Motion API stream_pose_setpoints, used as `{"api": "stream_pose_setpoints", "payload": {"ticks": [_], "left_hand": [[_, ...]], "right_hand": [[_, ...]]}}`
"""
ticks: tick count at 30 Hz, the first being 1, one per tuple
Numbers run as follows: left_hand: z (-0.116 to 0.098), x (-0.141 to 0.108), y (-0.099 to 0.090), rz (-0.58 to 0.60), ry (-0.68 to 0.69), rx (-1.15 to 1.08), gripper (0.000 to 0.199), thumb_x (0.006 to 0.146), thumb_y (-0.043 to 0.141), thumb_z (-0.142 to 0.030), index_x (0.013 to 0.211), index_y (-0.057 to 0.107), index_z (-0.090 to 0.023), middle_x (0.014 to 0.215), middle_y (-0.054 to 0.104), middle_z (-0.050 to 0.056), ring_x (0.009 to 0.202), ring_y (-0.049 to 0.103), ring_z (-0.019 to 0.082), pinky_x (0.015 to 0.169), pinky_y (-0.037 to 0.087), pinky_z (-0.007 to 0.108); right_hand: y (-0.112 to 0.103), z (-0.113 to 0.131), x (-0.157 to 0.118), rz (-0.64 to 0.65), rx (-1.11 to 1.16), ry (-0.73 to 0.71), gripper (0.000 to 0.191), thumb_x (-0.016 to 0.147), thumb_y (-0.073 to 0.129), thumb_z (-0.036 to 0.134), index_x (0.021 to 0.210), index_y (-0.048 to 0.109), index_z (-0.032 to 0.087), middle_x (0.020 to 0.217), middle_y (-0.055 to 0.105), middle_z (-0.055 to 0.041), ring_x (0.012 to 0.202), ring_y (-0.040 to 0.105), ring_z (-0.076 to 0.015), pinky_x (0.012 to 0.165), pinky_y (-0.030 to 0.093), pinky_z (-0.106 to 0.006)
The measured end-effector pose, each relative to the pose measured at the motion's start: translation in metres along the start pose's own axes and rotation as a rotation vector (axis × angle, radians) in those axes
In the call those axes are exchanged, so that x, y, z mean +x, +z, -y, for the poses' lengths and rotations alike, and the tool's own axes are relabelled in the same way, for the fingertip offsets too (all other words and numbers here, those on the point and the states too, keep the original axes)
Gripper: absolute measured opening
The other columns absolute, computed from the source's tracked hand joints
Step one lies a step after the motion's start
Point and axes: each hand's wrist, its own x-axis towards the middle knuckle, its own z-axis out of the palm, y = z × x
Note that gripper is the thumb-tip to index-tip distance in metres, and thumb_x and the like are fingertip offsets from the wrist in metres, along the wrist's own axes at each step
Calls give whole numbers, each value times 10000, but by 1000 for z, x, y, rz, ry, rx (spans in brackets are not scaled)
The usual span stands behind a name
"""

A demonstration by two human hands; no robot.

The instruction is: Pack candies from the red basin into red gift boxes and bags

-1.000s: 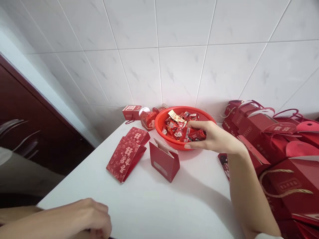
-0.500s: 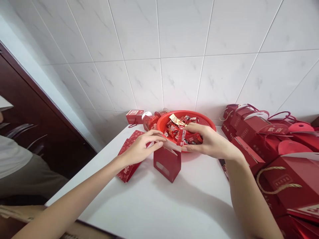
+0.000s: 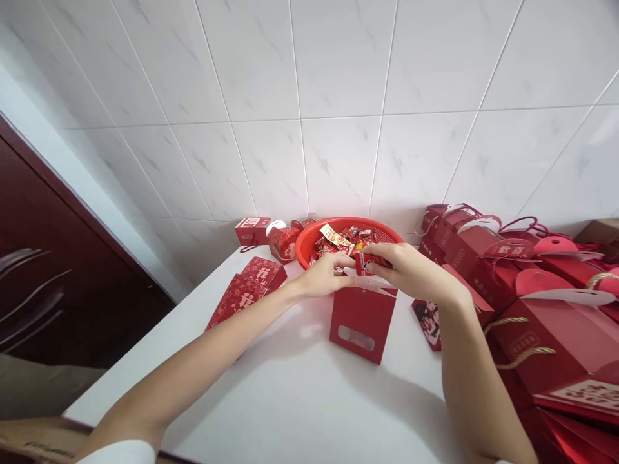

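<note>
A small red gift box (image 3: 362,312) with a clear window stands upright on the white table, its top flaps open. At its upper left edge, my left hand (image 3: 322,277) has thumb and fingers closed on the top rim. My right hand (image 3: 411,267) is over the box opening, palm down, gripping red-wrapped candies (image 3: 370,263) in its fingers; how many is hidden. Directly behind both hands sits a red plastic basket (image 3: 302,248) of wrapped candies (image 3: 333,238).
Flat red patterned boxes (image 3: 242,293) lie left on the white table (image 3: 271,399). A small red box (image 3: 252,231) and a candy jar (image 3: 284,241) stand by the tiled wall. Many red gift boxes (image 3: 570,341) with cord handles crowd the right. A cardboard box (image 3: 43,441) is lower left.
The gift box has shifted right and turned its windowed face toward me, my left hand moving with it. The candies in my right hand are now above the opening. A person at left has left view.
</note>
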Motion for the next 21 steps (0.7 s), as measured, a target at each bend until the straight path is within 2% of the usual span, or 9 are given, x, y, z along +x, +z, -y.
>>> {"api": "stream_pose_setpoints", "payload": {"ticks": [3, 6, 10, 13, 15, 18, 21], "left_hand": [[1, -3, 0, 33, -7, 3, 223, 760, 733, -307, 942, 782, -188, 1029, 664, 60, 988, 608, 219, 840, 527, 313], [4, -9, -2, 36, -37, 29, 251, 751, 770, -352, 947, 781, -196, 1053, 620, 68, 986, 602, 215, 876, 532, 337], [9, -14, -4, 52, -72, 40, 320, 732, 796, -335, 1024, 758, -209, 1090, 605, 70, 1050, 596, 235, 944, 513, 388], [13, -12, -6, 44, -57, -116, 454, 711, 797, -256, 1149, 687, -214, 1134, 628, 75, 1123, 588, 252, 912, 528, 377], [15, -9, -7, 40, -56, -245, 497, 697, 802, -218, 1167, 641, -209, 1139, 638, 74, 1071, 619, 234, 846, 549, 348], [16, -6, -10, 3, -64, -334, 361, 688, 815, -208, 993, 624, -178, 993, 656, 34, 888, 655, 179, 781, 561, 317], [16, -3, -12, -13, -79, -318, 217, 700, 803, -240, 791, 629, -146, 810, 659, 5, 813, 668, 169, 801, 566, 322]], "right_hand": [[2, 4, -1, 75, -94, 37, 228, 951, 438, 176, 911, 661, 201, 787, 647, -48, 700, 542, -170, 636, 334, -274], [4, 11, -3, 133, -94, 3, 230, 935, 475, 153, 915, 698, 205, 795, 668, -58, 722, 574, -182, 663, 353, -275], [8, 22, -9, 129, -103, -55, 240, 933, 497, 122, 960, 720, 207, 838, 662, -68, 774, 580, -191, 685, 364, -276], [12, 28, -12, 115, -184, -13, 263, 942, 472, 94, 873, 706, 192, 888, 612, -82, 773, 550, -180, 645, 338, -279], [14, 30, -12, 123, -244, 26, 299, 952, 445, 86, 808, 687, 187, 907, 571, -85, 765, 527, -174, 622, 316, -283], [15, 29, -11, 127, -256, 26, 276, 982, 436, 131, 919, 696, 199, 918, 545, -80, 775, 517, -178, 613, 310, -282], [12, 27, -9, 131, -199, 0, 268, 994, 423, 147, 1018, 685, 202, 925, 560, -70, 763, 516, -169, 618, 319, -280]]}}
